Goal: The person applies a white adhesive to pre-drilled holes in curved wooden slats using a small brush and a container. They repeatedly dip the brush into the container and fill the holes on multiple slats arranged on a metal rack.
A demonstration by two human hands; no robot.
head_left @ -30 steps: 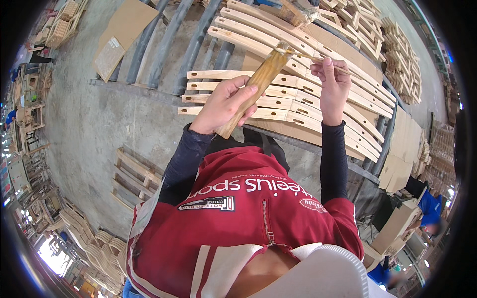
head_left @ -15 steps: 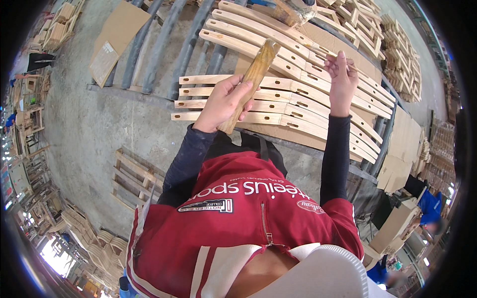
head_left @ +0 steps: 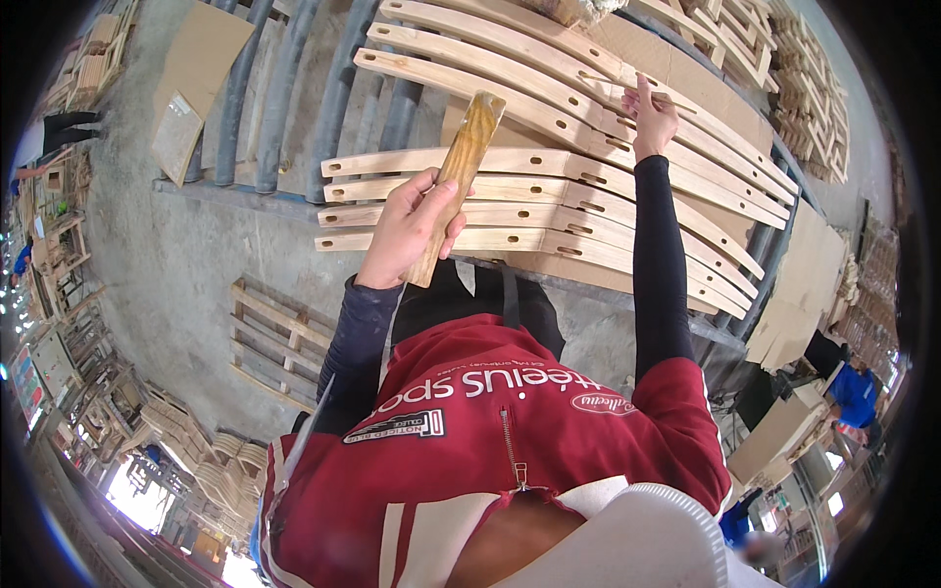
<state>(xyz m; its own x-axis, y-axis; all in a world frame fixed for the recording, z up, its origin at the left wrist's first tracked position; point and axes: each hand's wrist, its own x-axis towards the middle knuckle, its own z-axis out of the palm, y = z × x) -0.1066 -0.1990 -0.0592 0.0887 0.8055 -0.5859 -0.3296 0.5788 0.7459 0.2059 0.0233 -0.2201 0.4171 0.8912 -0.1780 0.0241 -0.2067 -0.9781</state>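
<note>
My left hand (head_left: 404, 223) is closed round a flat wooden strip (head_left: 469, 142) with a darker, smeared far end, held up above the near slats. In my right hand (head_left: 653, 120), a thin stick (head_left: 600, 80) is pinched between the fingers, and its tip points left over the far slats. Below lie pale, bent wooden slats in two groups, the near slats (head_left: 441, 215) and the far slats (head_left: 461, 80). Each slat has small oval holes and longer slots. Whether the stick's tip touches wood I cannot tell.
Grey metal rollers (head_left: 286, 98) and a cardboard sheet (head_left: 204, 54) lie to the left. A wooden pallet (head_left: 284, 355) rests on the floor. Stacked wooden frames (head_left: 809, 98) stand far right, with cardboard (head_left: 799, 279) nearer. A person in blue (head_left: 855, 394) is at the right.
My right hand has reached farther forward over the far slats with the thin stick. My left hand keeps hold of the wooden strip. The whole view has shifted slightly.
</note>
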